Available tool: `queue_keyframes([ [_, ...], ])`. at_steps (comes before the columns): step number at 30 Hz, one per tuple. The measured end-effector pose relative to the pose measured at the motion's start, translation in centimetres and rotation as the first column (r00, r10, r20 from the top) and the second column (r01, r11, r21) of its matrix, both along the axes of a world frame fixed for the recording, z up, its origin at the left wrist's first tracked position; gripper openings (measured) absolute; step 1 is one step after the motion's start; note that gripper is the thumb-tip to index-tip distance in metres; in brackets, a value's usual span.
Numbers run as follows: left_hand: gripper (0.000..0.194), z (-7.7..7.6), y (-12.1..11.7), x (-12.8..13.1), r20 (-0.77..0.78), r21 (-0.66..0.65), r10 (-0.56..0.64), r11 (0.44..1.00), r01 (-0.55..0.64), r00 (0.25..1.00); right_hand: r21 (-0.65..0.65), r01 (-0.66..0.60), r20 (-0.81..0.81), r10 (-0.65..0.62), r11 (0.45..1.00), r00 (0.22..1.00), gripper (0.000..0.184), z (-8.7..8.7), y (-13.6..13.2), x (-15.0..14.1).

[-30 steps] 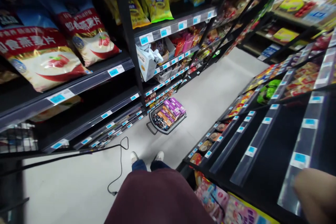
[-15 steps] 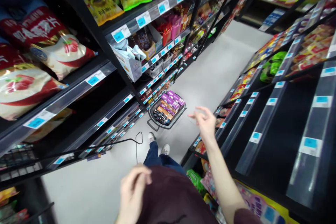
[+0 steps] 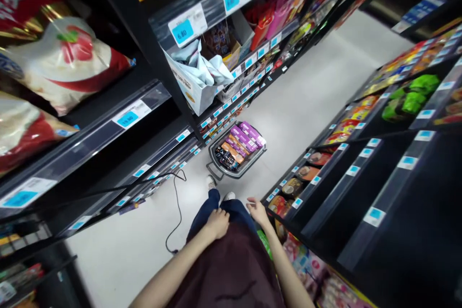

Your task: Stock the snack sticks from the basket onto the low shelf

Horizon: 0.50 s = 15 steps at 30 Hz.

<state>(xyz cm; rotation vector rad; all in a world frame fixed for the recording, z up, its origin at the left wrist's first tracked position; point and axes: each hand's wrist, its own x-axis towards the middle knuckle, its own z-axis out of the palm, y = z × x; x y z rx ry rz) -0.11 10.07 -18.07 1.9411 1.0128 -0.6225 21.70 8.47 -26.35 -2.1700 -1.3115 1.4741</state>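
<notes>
My left hand (image 3: 218, 224) rests low in front of my dark shirt (image 3: 227, 274), close to its hem and my jeans. Its fingers look curled in, and no object shows in them. My right hand (image 3: 257, 211) hangs beside my right thigh, empty, with its fingers loosely apart. Ahead of my feet, a grey shopping basket (image 3: 249, 166) stands on the floor, apart from both hands. Inside it are purple boxes (image 3: 243, 138), orange packs (image 3: 232, 152) and dark shiny packets (image 3: 224, 158). The basket's handle (image 3: 214, 171) lies toward my shoes.
Tall shelves line the left, with large snack bags (image 3: 83, 62) and a light-blue carton (image 3: 198, 86) jutting out. Sloped shelves (image 3: 361, 163) with price tags border the right. A black cord (image 3: 176, 207) trails over the grey floor (image 3: 310, 86) on the left.
Both hands have come down toward my thighs; the right one has drawn back from its raised, outstretched position. The view has shifted closer to the left shelf. The basket stays on the floor.
</notes>
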Motion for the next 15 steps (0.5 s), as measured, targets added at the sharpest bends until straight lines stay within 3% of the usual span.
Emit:
queue_keyframes([
  [7,0.040,-7.0,7.4,-0.4,-0.086,-0.082,0.193,0.976,-0.200,0.978,-0.133,-0.092,-0.002,0.093,0.987,0.996,0.032,-5.5,5.0,-0.7],
  [15,0.040,-16.6,13.9,1.7,-0.213,-0.044,0.392,0.911,-0.410,0.895,-0.199,-0.354,0.015,0.364,0.914,0.931,0.051,-15.4,9.6,-0.5],
])
